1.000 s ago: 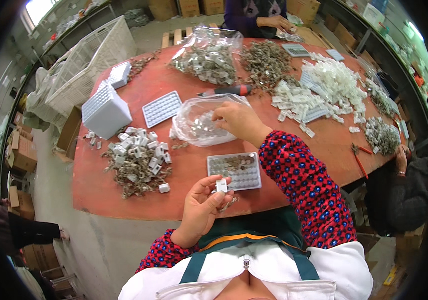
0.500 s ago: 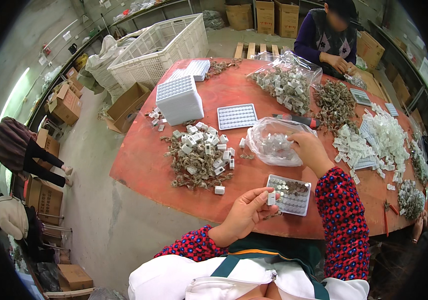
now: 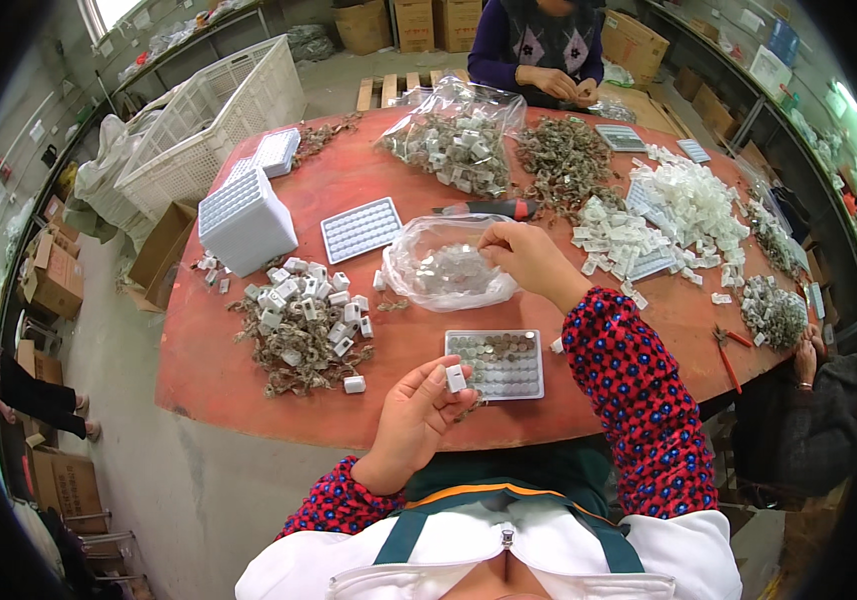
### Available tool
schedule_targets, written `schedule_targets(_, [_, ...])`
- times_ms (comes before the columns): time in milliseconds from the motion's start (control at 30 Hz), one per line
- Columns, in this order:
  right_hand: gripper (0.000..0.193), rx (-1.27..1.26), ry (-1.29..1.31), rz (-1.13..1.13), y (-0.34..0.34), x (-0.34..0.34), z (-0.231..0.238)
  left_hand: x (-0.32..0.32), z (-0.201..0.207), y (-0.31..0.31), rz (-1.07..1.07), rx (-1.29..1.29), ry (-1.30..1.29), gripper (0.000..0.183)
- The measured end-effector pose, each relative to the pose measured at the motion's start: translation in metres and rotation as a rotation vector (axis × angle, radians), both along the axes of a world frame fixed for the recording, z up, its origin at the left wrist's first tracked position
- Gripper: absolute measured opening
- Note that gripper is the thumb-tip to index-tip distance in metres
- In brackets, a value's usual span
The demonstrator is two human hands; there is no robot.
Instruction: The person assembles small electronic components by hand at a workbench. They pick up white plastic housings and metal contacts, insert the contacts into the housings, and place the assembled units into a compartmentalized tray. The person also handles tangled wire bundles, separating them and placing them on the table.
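Note:
Between the thumb and fingers of my left hand (image 3: 414,420) is a small white plastic block (image 3: 457,378) with a dark slot in its face. My right hand (image 3: 534,258) reaches over a clear plastic bag (image 3: 459,290) holding small shiny round discs. Its thumb and forefinger are pinched at the bag's right side; what they hold, if anything, is too small to tell. Just right of the left hand lies a white tray (image 3: 494,393) of round pockets, with silvery discs in its far rows. A pile of white blocks with tangled brownish leads (image 3: 299,325) sits to the left.
A stack of white trays (image 3: 247,225) and a single tray (image 3: 361,230) stand farther back. Beyond the bag lies a dark-handled tool (image 3: 489,209). Clear plastic pieces (image 3: 689,205) and red-handled pliers (image 3: 727,355) are at right. A co-worker (image 3: 539,50) sits across the red table (image 3: 399,420).
The whole view has swung, so the table and its things appear farther left. My left hand still grips the white block, and my right hand remains at the bag.

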State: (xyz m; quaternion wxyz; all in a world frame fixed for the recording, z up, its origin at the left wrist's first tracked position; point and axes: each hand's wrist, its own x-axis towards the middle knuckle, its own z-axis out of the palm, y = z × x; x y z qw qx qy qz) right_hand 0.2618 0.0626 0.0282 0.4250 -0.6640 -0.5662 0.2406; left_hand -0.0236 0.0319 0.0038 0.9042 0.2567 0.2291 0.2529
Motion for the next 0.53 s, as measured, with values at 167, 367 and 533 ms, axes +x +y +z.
schedule_targets(167, [0.018, -0.147, 0.471, 0.004, -0.007, -0.011, 0.027, 0.003, 0.005, 0.002, 0.014, -0.036, -0.035, 0.034])
schedule_targets(367, [0.022, -0.067, 0.809, 0.2, -0.079, -0.052, 0.058, 0.004, 0.003, 0.001, -0.015, -0.027, -0.104, 0.037])
schedule_targets(533, [0.026, -0.035, 0.992, 0.118, -0.131, -0.086, 0.053, 0.011, -0.001, -0.004, -0.113, -0.053, -0.196, 0.037])
